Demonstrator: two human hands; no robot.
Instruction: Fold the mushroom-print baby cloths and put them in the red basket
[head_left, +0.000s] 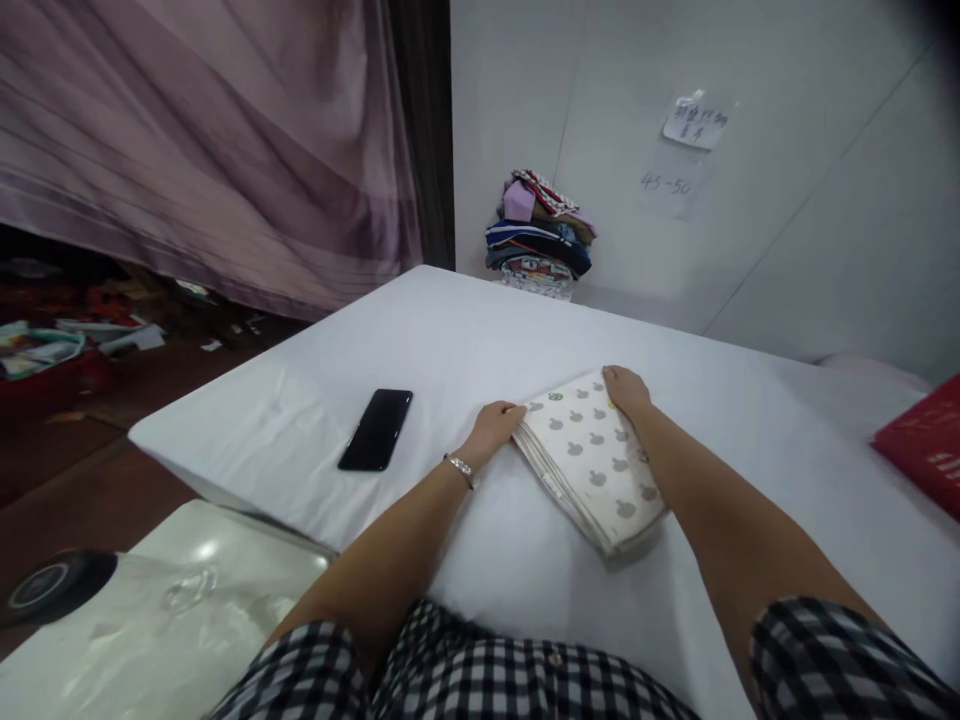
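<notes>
A folded white cloth (589,445) printed with grey apple-like shapes lies on the white-covered table (480,340), several layers showing along its left edge. My left hand (496,428) grips its left corner, fingers closed at the edge. At the far right corner, my right hand (626,388) is closed on the cloth too, with the fingertips partly hidden. A bracelet circles my left wrist. To the left of my left hand, a black phone (376,430) rests flat on the table.
A stack of folded clothes (536,240) stands by the wall behind the table. Something red (926,445) sits at the right edge. A glossy pale surface (187,600) is at lower left, beside a dark round object (60,585). A pinkish curtain (225,130) hangs at left.
</notes>
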